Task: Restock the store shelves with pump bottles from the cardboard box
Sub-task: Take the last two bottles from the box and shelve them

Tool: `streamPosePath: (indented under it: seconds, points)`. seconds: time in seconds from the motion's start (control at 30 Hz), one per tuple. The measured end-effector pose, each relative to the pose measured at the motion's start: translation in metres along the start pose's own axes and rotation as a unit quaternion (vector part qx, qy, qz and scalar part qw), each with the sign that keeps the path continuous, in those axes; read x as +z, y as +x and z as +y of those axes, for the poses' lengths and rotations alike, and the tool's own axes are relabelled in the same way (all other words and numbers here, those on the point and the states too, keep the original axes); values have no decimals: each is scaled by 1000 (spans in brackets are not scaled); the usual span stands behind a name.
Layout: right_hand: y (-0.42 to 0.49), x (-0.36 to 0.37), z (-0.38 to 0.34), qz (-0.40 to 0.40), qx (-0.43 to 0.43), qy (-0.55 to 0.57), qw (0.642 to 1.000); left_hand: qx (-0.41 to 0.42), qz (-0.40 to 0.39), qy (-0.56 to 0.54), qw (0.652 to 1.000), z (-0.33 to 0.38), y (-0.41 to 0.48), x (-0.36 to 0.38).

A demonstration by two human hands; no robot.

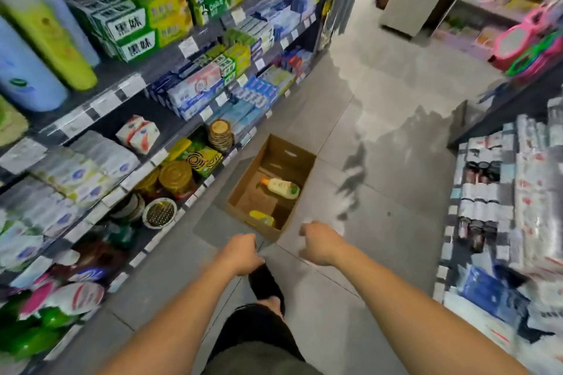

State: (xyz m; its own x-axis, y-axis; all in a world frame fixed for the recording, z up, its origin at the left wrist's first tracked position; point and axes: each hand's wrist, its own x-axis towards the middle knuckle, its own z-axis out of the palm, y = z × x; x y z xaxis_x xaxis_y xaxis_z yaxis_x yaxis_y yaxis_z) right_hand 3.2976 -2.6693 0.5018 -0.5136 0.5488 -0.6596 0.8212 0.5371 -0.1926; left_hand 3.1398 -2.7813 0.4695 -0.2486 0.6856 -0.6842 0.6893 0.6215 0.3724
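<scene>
While left hand (242, 254), right hand (320, 242) hover by box (245, 176), floor (380, 192) rightward.

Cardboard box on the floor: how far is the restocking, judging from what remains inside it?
Mostly done, it seems: the cardboard box shows mainly bare bottom. In hand: nothing; the left hand and right hand reach toward it, both without a bottle. Left: two bottles lie inside, a cream bottle with an orange cap and a yellow bottle at the near end, not yet on the shelves.
</scene>
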Motion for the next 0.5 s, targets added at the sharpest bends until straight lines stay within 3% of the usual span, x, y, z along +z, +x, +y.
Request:
streamPosePath:
  seconds: [0.2,0.5]
  points:
    - [117,-82,29,-40,10,-17,999,-66,-56,-74,994,25,110,-63]
    - [287,-132,47,-122,-69,-78,987,-148,-45,-172,973,30,234,-97]
